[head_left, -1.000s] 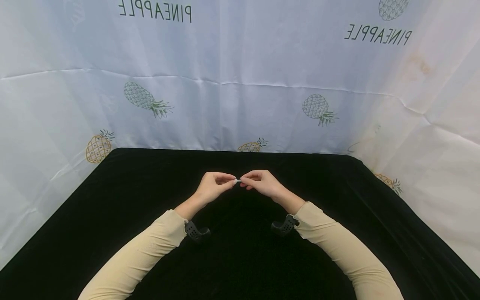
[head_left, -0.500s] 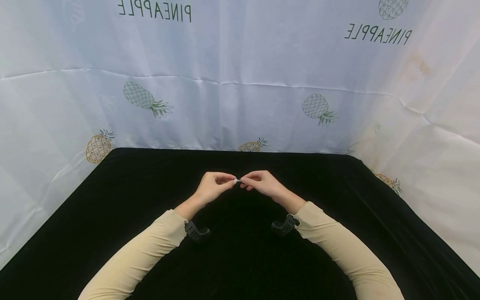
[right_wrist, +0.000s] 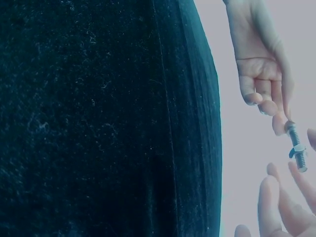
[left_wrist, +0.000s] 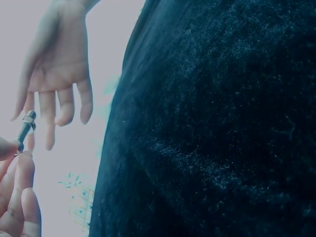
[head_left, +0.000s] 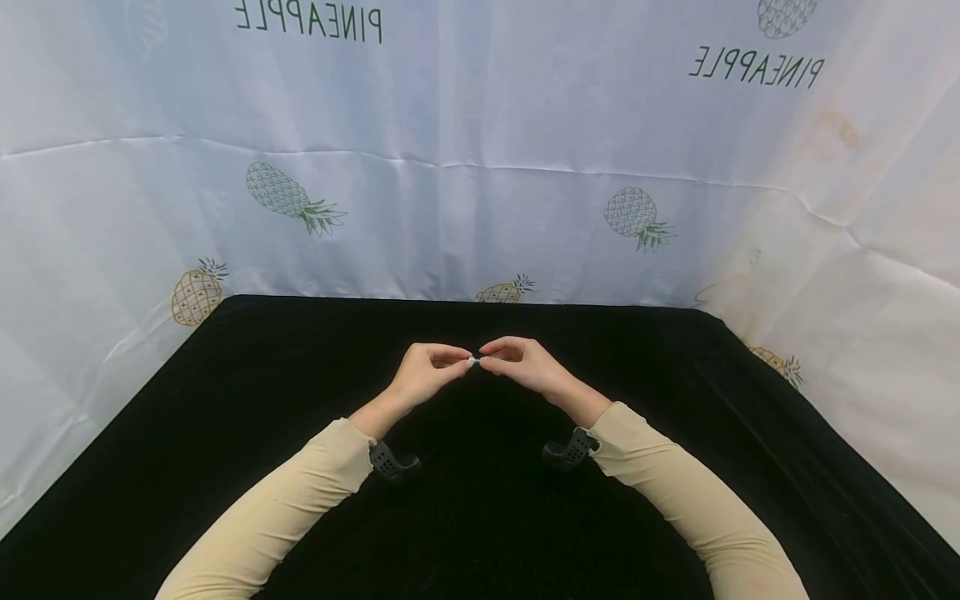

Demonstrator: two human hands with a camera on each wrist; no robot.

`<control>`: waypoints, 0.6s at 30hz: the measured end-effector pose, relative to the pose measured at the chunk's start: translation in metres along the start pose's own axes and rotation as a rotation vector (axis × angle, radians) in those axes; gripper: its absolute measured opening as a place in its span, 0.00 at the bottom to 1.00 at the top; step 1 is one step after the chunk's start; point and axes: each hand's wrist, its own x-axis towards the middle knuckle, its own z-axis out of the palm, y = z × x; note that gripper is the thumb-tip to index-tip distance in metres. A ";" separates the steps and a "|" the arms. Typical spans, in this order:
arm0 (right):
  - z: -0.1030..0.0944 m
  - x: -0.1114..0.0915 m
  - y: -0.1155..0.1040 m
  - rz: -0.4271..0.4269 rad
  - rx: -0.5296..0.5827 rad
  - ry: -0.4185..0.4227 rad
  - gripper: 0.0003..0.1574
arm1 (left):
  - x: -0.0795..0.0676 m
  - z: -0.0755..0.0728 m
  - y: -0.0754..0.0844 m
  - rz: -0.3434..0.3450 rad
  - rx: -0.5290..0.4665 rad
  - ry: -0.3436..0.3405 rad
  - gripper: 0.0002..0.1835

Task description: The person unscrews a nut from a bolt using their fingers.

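A small metal bolt (right_wrist: 300,162) with a hex nut (right_wrist: 297,149) on its threaded shank is held between the two hands. My left hand (head_left: 426,372) pinches the bolt at its head end with thumb and fingertips, and the threaded end points toward the right hand. Around that free end, my right hand (head_left: 527,367) has thumb and fingers spread apart, the fingertips close to the nut. In the left wrist view the nut (left_wrist: 28,119) sits near the far end of the shank, beside the right hand's loosely extended fingers (left_wrist: 47,118).
Black cloth (head_left: 480,500) covers the table below the hands. A white curtain (head_left: 480,225) printed with pineapples hangs behind and along the sides. Each wrist carries a dark camera mount, on the left (head_left: 393,463) and on the right (head_left: 570,450).
My right hand's thumb and fingers have parted from their earlier pinch at the nut end, its fingers lifting slightly. The left hand keeps its pinch on the bolt in the same place.
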 end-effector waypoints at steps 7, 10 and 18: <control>0.000 0.000 0.001 0.006 -0.003 -0.004 0.21 | 0.000 -0.001 0.000 0.001 -0.013 -0.004 0.13; 0.000 0.000 0.001 -0.032 -0.005 0.014 0.18 | 0.000 0.000 0.000 0.000 -0.013 0.000 0.13; 0.000 0.000 0.002 -0.003 0.012 -0.017 0.24 | 0.000 0.000 0.000 0.003 -0.011 0.002 0.13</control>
